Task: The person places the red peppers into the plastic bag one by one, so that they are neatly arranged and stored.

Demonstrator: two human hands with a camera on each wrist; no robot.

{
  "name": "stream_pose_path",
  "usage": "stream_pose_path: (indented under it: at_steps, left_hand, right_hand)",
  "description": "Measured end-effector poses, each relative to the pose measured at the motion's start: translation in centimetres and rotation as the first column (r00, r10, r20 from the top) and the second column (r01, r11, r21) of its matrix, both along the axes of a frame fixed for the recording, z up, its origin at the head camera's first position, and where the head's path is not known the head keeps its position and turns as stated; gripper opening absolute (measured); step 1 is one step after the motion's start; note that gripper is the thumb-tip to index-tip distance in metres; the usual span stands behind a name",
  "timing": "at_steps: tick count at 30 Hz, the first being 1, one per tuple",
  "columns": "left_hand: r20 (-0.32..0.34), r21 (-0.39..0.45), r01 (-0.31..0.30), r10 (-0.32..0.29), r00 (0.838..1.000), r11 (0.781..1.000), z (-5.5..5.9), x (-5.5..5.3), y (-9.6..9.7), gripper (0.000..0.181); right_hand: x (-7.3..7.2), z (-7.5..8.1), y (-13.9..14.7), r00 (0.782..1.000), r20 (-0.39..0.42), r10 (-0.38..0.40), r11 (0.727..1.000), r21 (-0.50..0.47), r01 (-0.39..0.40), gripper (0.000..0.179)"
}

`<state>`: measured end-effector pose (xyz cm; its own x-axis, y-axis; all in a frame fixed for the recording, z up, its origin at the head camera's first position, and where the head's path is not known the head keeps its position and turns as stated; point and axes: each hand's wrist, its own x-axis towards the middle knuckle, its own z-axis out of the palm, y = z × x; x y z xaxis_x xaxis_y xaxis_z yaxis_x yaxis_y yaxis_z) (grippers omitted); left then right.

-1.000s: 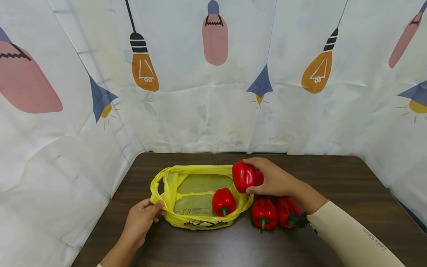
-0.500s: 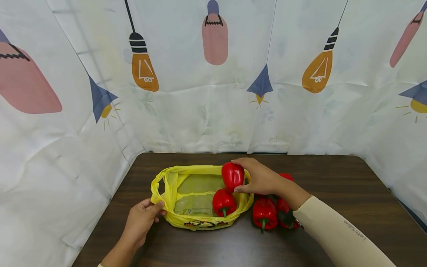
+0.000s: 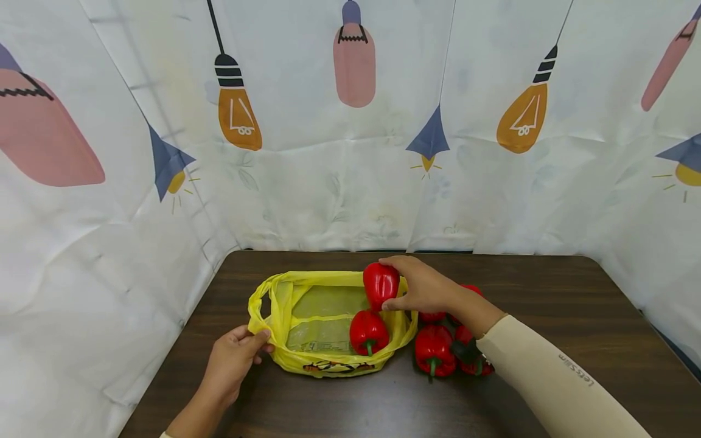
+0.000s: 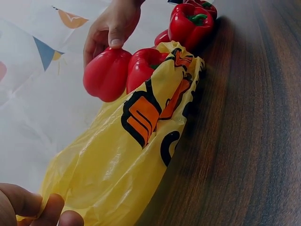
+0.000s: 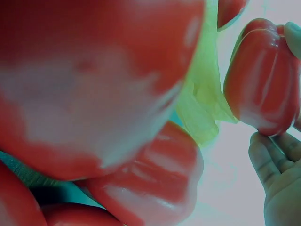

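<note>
A yellow plastic bag [image 3: 306,364] lies with its mouth spread on the table. My left hand [image 3: 232,362] pinches the bag's left edge between thumb and fingers; in the left wrist view the fingertips [image 4: 49,209] grip the film. A red bell pepper [image 3: 369,332] sits inside the bag at its right end. Above the bag's right end, my right hand [image 3: 418,285] grips another red bell pepper [image 3: 380,285]. The right wrist view has that held pepper [image 5: 263,80] between thumb and fingers, with large peppers close to the camera.
Several more red bell peppers [image 3: 434,351] stand just right of the bag, partly under the right forearm. A dark wood table [image 3: 575,316] bears everything. Behind it hangs a white curtain [image 3: 350,182] printed with lamps.
My right hand has carried its bell pepper left, from the bag's right rim to over the bag's right end, and uncovered peppers behind. My left hand keeps its place.
</note>
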<state>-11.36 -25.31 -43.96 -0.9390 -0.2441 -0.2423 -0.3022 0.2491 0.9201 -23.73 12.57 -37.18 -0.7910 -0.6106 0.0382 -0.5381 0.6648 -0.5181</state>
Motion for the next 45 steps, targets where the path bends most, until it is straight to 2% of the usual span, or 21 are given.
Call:
stream_pose_path:
  at_steps: [14,19,31,45]
  left_hand:
    - [0.004,-0.003,-0.009,0.009,1.000,1.000,0.3,0.2,0.0,0.044]
    - [0.007,-0.001,-0.010,0.010,1.000,1.000,0.3,0.2,-0.1,0.045]
    - [-0.001,0.009,-0.018,0.018,1.000,1.000,0.3,0.3,-0.1,0.043]
    - [-0.009,0.009,-0.018,0.018,1.000,1.000,0.3,0.3,0.1,0.041]
  right_hand:
    - [-0.5,0.7,-1.2,0.999,0.026,0.032,0.999,0.021,-0.033,0.089]
    - [-0.9,0.8,-1.8,0.999,0.028,0.041,0.997,0.067,-0.043,0.088]
    - [-1.9,0.4,-2.8,0.999,0.052,-0.004,0.990,0.143,-0.004,0.089]
    - [-1.9,0.3,-3.2,0.998,0.069,-0.016,0.980,0.200,0.002,0.086]
